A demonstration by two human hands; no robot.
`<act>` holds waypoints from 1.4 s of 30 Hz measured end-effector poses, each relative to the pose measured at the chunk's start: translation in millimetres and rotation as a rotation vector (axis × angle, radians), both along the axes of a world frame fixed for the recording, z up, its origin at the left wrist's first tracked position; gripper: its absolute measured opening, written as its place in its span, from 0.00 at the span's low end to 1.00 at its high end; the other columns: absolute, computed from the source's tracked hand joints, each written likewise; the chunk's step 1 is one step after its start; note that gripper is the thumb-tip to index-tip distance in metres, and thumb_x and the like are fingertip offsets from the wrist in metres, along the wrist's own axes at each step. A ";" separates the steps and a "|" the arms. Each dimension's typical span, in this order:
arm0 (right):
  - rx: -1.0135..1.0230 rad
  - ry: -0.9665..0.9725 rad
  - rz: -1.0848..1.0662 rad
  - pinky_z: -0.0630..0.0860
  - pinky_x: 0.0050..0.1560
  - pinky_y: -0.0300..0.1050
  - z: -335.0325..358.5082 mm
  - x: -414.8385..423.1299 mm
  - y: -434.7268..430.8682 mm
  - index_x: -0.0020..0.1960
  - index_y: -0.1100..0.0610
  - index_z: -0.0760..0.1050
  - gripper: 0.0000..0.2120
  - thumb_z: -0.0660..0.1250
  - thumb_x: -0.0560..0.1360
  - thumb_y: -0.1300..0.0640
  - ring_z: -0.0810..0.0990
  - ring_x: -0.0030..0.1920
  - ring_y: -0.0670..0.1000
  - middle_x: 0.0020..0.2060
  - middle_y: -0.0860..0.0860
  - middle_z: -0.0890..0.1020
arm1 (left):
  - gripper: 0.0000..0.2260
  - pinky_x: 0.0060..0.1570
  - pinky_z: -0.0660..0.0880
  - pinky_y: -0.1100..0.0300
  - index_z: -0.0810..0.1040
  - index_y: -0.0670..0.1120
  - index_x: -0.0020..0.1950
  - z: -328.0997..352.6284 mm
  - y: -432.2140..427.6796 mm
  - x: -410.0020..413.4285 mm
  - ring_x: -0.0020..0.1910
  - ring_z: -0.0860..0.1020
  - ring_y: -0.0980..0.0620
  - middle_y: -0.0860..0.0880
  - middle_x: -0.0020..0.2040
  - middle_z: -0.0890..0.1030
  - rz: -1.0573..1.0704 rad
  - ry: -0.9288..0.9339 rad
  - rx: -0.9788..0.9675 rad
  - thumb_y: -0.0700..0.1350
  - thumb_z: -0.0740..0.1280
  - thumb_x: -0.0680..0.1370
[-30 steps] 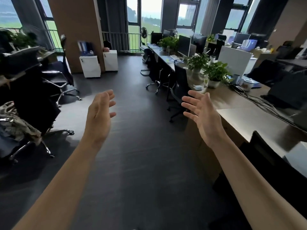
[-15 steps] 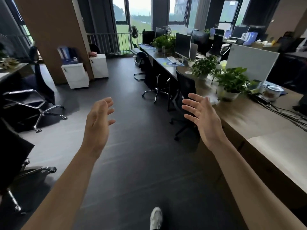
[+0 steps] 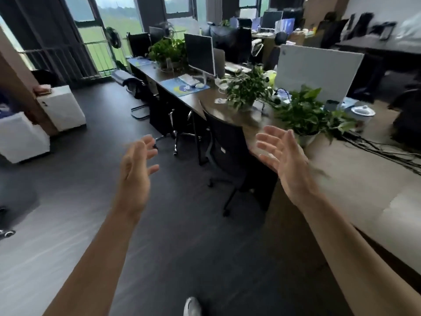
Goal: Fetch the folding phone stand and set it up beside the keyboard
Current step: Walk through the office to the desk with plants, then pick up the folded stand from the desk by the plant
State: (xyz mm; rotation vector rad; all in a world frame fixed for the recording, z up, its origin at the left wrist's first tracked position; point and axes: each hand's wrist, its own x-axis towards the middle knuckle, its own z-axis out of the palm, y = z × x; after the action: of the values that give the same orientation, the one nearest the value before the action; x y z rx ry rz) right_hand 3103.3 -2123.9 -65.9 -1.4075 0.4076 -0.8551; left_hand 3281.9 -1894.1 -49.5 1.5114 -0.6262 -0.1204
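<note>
Two bare hands, left [image 3: 134, 172], right [image 3: 284, 160], fingers spread, long wooden desk [image 3: 355, 179]

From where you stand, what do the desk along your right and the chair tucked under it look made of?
Desk: looks like wood or wood-look laminate, brown with a soft sheen from window light; I can't tell which. Chair: the black back looks like mesh or fabric over a frame, matte, on a dark wheeled base; blur hides the weave.

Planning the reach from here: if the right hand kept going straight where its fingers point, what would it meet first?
Probably the black office chair tucked at the desk; the right hand is open and empty. Depth is hard to judge.
</note>
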 end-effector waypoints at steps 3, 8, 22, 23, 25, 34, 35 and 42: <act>0.002 0.004 -0.137 0.75 0.62 0.54 -11.4 22.1 -59.4 0.66 0.52 0.75 0.26 0.50 0.78 0.39 0.80 0.63 0.55 0.62 0.55 0.81 | 0.22 0.59 0.75 0.47 0.73 0.49 0.66 -12.8 -89.2 51.3 0.62 0.76 0.51 0.48 0.66 0.77 -0.150 -0.005 0.000 0.58 0.52 0.79; 0.034 0.053 -0.397 0.72 0.65 0.59 -25.6 55.2 -151.8 0.69 0.56 0.72 0.26 0.47 0.82 0.43 0.77 0.65 0.59 0.65 0.59 0.79 | 0.18 0.56 0.76 0.51 0.75 0.56 0.62 -32.3 -246.8 121.1 0.62 0.78 0.54 0.50 0.65 0.78 -0.435 0.018 0.000 0.61 0.54 0.79; 0.288 0.067 -0.951 0.76 0.59 0.54 -138.5 102.7 -356.3 0.61 0.56 0.76 0.18 0.53 0.83 0.48 0.81 0.58 0.56 0.57 0.58 0.82 | 0.16 0.51 0.79 0.48 0.79 0.50 0.54 -146.1 -582.9 133.1 0.53 0.81 0.52 0.50 0.51 0.83 -0.751 0.065 0.246 0.56 0.54 0.81; 0.292 0.088 -0.970 0.76 0.57 0.53 -151.7 107.1 -373.8 0.57 0.55 0.77 0.14 0.55 0.84 0.50 0.81 0.55 0.54 0.54 0.55 0.83 | 0.16 0.49 0.79 0.48 0.79 0.50 0.51 -159.4 -600.1 132.2 0.51 0.81 0.52 0.50 0.48 0.83 -0.734 0.059 0.269 0.55 0.55 0.81; 0.298 0.188 -1.023 0.78 0.52 0.52 -182.8 116.3 -411.0 0.52 0.54 0.79 0.09 0.60 0.82 0.54 0.81 0.49 0.51 0.47 0.52 0.83 | 0.16 0.46 0.78 0.50 0.79 0.49 0.45 -190.3 -633.4 131.4 0.45 0.81 0.51 0.49 0.43 0.83 -0.688 0.053 0.327 0.53 0.55 0.81; 0.510 0.824 -0.925 0.76 0.46 0.47 -326.8 159.8 -479.1 0.43 0.51 0.77 0.04 0.67 0.77 0.56 0.82 0.46 0.56 0.38 0.48 0.82 | 0.11 0.33 0.69 0.69 0.75 0.52 0.41 -331.1 -704.9 143.4 0.36 0.75 0.58 0.53 0.39 0.79 -0.642 0.080 0.688 0.49 0.59 0.82; 0.518 0.873 -0.878 0.78 0.48 0.50 -336.7 163.4 -481.1 0.44 0.52 0.78 0.03 0.67 0.77 0.55 0.82 0.46 0.56 0.39 0.50 0.83 | 0.09 0.33 0.70 0.70 0.76 0.53 0.44 -341.8 -708.8 143.2 0.39 0.76 0.60 0.53 0.42 0.80 -0.659 0.091 0.745 0.49 0.60 0.81; 0.493 0.923 -0.826 0.69 0.27 0.27 -367.0 181.2 -506.5 0.39 0.55 0.81 0.06 0.74 0.73 0.55 0.76 0.33 0.39 0.34 0.46 0.80 | 0.05 0.30 0.70 0.75 0.78 0.53 0.46 -372.9 -725.2 141.8 0.36 0.77 0.71 0.54 0.39 0.82 -0.707 0.086 0.861 0.42 0.67 0.77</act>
State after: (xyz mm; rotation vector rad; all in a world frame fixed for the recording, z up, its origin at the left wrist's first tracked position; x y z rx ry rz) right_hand 3284.5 -2630.3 -432.9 -1.0694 1.8615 -0.6029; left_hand 3423.7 -2619.2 -422.5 2.0049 -1.0977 -1.1060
